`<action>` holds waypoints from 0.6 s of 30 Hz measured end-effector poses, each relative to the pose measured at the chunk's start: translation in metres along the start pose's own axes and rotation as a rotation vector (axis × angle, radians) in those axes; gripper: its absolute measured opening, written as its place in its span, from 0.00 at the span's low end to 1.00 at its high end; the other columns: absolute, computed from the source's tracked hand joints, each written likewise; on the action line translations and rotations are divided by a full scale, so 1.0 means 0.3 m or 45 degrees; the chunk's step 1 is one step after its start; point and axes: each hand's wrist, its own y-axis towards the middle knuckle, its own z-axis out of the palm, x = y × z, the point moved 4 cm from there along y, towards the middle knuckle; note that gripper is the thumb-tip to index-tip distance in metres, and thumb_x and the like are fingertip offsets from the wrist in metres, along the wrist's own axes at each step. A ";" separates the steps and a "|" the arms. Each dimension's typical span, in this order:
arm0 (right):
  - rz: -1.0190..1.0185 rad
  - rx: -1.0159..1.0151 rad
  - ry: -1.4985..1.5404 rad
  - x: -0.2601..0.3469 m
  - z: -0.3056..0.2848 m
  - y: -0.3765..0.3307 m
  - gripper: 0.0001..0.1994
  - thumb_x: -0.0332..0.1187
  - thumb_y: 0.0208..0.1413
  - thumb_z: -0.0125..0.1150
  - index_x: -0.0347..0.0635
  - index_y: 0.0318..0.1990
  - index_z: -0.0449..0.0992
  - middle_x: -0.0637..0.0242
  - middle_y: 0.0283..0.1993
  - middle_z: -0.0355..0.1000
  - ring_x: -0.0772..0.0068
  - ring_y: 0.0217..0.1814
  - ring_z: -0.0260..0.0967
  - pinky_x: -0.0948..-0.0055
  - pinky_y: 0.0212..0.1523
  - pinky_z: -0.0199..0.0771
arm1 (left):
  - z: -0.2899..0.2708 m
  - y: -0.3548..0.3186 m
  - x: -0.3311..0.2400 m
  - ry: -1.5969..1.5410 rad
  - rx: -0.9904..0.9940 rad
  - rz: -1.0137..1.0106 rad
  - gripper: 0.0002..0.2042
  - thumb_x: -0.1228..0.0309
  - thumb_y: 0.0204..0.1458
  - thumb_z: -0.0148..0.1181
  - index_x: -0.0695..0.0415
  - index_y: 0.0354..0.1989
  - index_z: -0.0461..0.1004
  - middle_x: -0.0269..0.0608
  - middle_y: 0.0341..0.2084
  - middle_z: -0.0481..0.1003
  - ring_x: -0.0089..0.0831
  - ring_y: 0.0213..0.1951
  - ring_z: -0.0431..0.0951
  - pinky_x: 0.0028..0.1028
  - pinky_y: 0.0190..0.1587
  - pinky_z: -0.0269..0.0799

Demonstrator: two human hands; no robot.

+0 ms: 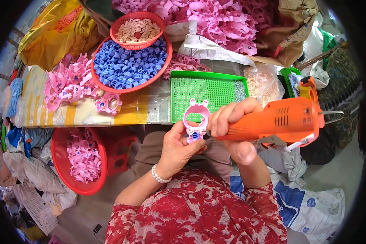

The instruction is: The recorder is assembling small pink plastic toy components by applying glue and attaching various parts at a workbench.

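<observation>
My left hand (175,147) pinches a pink plastic ring-shaped part (197,108) with small knobs on its top edge. A small blue piece (195,135) sits in its lower end, between my fingers. An orange electric screwdriver (278,120) lies sideways in my right hand (231,121), fingers wrapped around its grip. Its front end points left and meets the side of the pink part; my fingers hide the tip. Just beyond my hands is a green perforated tray (173,97) with small metal screws (240,90) at its right end.
On the table stand a red basket (169,61) of blue pieces and a smaller red basket (158,34) of cream pieces. Pink parts (71,83) lie at left, with a large heap (223,20) behind. A red tub (59,162) of pink parts is below left. A plastic bag (264,83) holds pale pieces.
</observation>
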 end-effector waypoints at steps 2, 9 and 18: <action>0.006 -0.002 -0.021 -0.005 -0.001 0.000 0.28 0.48 0.40 0.70 0.43 0.39 0.59 0.65 0.28 0.65 0.69 0.30 0.66 0.67 0.37 0.69 | 0.005 0.003 -0.007 0.006 -0.019 0.005 0.17 0.86 0.47 0.58 0.61 0.45 0.64 0.34 0.33 0.72 0.18 0.29 0.75 0.17 0.31 0.75; 0.033 -0.010 -0.023 -0.019 -0.003 -0.004 0.27 0.48 0.43 0.68 0.44 0.40 0.58 0.65 0.28 0.64 0.70 0.30 0.64 0.67 0.38 0.68 | -0.002 0.001 -0.002 -0.013 -0.015 0.014 0.18 0.86 0.47 0.58 0.62 0.46 0.64 0.34 0.33 0.72 0.18 0.30 0.75 0.18 0.33 0.76; 0.047 0.002 -0.061 -0.042 -0.011 -0.018 0.25 0.44 0.44 0.66 0.43 0.40 0.57 0.65 0.29 0.64 0.71 0.31 0.64 0.68 0.39 0.68 | 0.002 -0.004 0.004 -0.006 -0.047 0.011 0.17 0.86 0.48 0.57 0.61 0.47 0.64 0.35 0.34 0.73 0.20 0.30 0.77 0.18 0.32 0.76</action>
